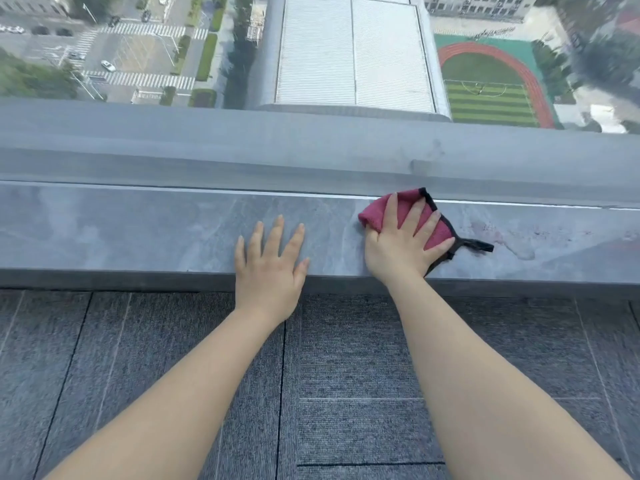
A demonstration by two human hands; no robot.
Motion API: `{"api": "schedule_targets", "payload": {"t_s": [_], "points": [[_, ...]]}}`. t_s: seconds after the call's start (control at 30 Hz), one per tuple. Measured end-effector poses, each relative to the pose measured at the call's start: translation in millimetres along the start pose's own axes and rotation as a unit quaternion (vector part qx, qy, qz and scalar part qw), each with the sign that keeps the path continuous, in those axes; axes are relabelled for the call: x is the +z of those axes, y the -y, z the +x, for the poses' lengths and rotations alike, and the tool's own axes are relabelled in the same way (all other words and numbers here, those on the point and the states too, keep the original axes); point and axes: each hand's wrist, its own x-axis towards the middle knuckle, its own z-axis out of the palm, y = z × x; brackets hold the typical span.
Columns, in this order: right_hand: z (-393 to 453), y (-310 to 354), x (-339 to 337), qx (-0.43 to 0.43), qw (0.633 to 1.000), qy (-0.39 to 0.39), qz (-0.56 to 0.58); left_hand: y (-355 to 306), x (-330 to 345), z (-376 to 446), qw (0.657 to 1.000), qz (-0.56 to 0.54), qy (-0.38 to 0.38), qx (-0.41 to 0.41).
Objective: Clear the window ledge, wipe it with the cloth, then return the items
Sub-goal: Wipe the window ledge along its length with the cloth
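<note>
Head view, read from left to right: the grey stone window ledge (121, 230) runs across the full width of the frame at mid height, with the grey window frame (207, 147) directly above it and grey carpet tiles (346, 375) below it. No items stand on the visible part of the ledge. The left hand (268, 268) lies flat just left of centre, palm down, fingers spread and extended onto the ledge surface, heel of the hand over the front edge; it holds nothing. The right hand (403, 242) sits right of centre, palm down with fingers spread, pressing the cloth (407, 211) flat against the ledge rather than closing around it. The cloth is magenta with black edging and lies bunched under the fingers, its far corner near the back edge of the ledge. A black loop (476, 244) extends from the cloth toward the right. Further right, a pale smeared patch (519, 249) marks the ledge surface.
</note>
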Motion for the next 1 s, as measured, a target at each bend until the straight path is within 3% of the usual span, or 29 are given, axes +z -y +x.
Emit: {"api": "schedule_targets", "payload": {"t_s": [0.1,0.23,0.3,0.37,0.47,0.57,0.67,0.73,0.87,1.0], "points": [[-1,25,9,-0.017,1.0,-0.016,-0.003,1,4,0,1.0,-0.01,-0.016,0.004],[-24,11,8,-0.178,0.983,0.003,-0.052,1,3,-1,0.999,-0.025,-0.016,0.013],[-37,-4,5,-0.219,0.974,0.024,-0.06,1,2,-1,0.999,-0.035,-0.009,0.015],[-43,-18,3,-0.21,0.974,0.045,-0.065,3,0,-1,0.999,-0.044,0.003,0.017],[-35,-31,-5,-0.131,0.988,0.058,-0.06,4,0,-1,0.999,-0.045,0.013,0.021],[-17,-20,-9,-0.043,0.997,0.048,-0.033,3,2,0,0.999,-0.039,0.007,0.02],[-8,2,-3,-0.023,0.999,0.021,-0.01,2,6,1,0.999,-0.04,-0.009,0.012],[-8,6,0,-0.067,0.998,-0.001,-0.018,2,7,1,0.999,-0.039,-0.018,0.007],[-18,-16,5,-0.25,0.965,-0.033,-0.07,0,5,2,0.999,-0.035,-0.017,-0.004],[-31,-47,1,-0.35,0.936,-0.025,-0.006,-11,-5,1,1.0,-0.019,0.002,-0.022]]}}
